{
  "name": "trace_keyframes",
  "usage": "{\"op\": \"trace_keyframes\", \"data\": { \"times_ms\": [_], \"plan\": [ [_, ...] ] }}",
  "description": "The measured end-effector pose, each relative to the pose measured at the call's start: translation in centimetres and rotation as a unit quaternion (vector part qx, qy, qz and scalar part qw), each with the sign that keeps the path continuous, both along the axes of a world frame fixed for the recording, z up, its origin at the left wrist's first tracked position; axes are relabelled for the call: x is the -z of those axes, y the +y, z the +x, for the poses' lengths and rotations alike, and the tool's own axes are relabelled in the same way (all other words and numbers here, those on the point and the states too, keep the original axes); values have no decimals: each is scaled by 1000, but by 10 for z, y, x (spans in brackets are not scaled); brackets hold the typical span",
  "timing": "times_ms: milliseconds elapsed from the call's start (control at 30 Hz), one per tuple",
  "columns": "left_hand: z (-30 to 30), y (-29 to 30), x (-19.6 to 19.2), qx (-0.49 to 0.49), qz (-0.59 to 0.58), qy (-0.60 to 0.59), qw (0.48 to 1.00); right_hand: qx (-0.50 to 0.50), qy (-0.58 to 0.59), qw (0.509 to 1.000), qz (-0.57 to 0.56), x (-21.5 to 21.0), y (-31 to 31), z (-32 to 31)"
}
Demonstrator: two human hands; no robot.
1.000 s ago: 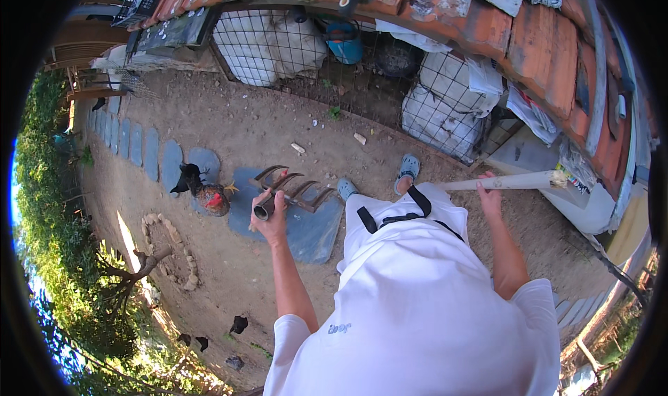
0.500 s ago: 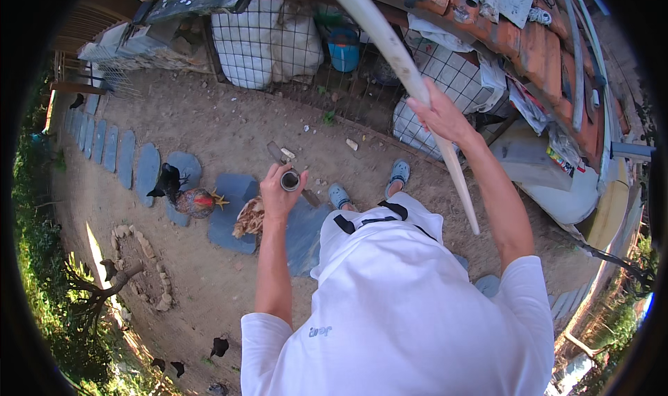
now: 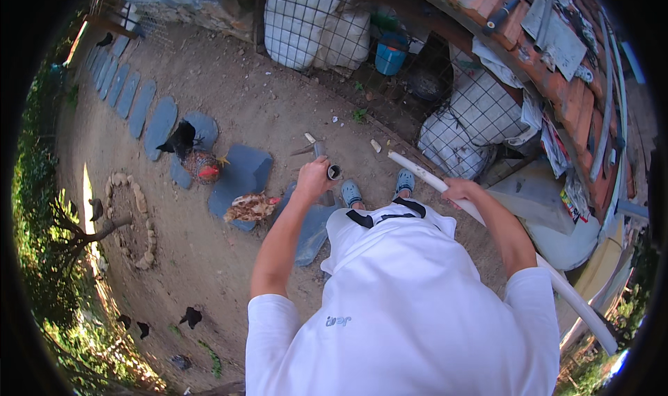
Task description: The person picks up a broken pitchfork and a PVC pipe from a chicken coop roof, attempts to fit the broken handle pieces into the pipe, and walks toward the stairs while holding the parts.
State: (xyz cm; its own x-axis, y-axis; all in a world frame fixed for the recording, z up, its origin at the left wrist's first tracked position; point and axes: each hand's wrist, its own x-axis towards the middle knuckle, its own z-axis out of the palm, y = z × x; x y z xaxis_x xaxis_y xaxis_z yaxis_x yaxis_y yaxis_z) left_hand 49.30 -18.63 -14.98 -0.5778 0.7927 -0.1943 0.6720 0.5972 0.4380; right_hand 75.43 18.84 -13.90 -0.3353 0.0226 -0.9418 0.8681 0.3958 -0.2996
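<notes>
My left hand (image 3: pixel 314 179) is closed around a dark metal tool head, like a pick or mattock head, with a round eye (image 3: pixel 335 172) facing up. One end of the metal (image 3: pixel 320 148) sticks out beyond my fingers, and part of it is hidden by the hand. My right hand (image 3: pixel 462 190) grips a long pale pole (image 3: pixel 574 300) close to its far end. That end (image 3: pixel 400 159) points toward the tool head, apart from it. The rest of the pole slants back past my right side.
A brown hen (image 3: pixel 250 207) stands on the slate slabs (image 3: pixel 240 177) left of my feet; a dark rooster (image 3: pixel 191 152) is just beyond. Wire mesh with white sacks (image 3: pixel 306 27) and a blue bucket (image 3: pixel 391 53) lies ahead. A tiled roof edge (image 3: pixel 557 83) overhangs at right.
The pole has come down from overhead and now slants past my right side, its far end near the tool head. My left hand has shifted slightly to the right in view.
</notes>
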Motion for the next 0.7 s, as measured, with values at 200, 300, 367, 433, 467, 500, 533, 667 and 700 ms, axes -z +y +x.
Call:
{"op": "trace_keyframes", "data": {
  "times_ms": [200, 300, 367, 433, 467, 500, 533, 667, 700],
  "plan": [
    [2, 5, 41, 78, -162, 3, 984, -259, 134, 943, 162, -70, -29, -21],
    [5, 16, 57, 111, -209, -2, 972, -325, 194, 904, 199, -72, -42, -30],
    [4, 28, 56, 134, -250, -10, 959, -330, 159, 912, 187, -90, -64, -55],
    [2, 38, 62, 162, -249, 13, 955, -341, 141, 908, 201, -92, -74, -62],
    [5, 50, 66, 182, -243, 25, 953, -342, 126, 907, 212, -94, -77, -63],
    [5, 47, 68, 186, -221, 25, 957, -334, 133, 911, 200, -94, -82, -65],
    [7, 50, 74, 203, -182, 23, 962, -319, 126, 917, 202, -98, -82, -64],
    [17, 54, 85, 220, -207, 3, 953, -323, 155, 918, 168, -88, -98, -75],
    [15, 50, 72, 216, -257, 18, 942, -343, 179, 910, 151, -72, -98, -78]
  ]
}}
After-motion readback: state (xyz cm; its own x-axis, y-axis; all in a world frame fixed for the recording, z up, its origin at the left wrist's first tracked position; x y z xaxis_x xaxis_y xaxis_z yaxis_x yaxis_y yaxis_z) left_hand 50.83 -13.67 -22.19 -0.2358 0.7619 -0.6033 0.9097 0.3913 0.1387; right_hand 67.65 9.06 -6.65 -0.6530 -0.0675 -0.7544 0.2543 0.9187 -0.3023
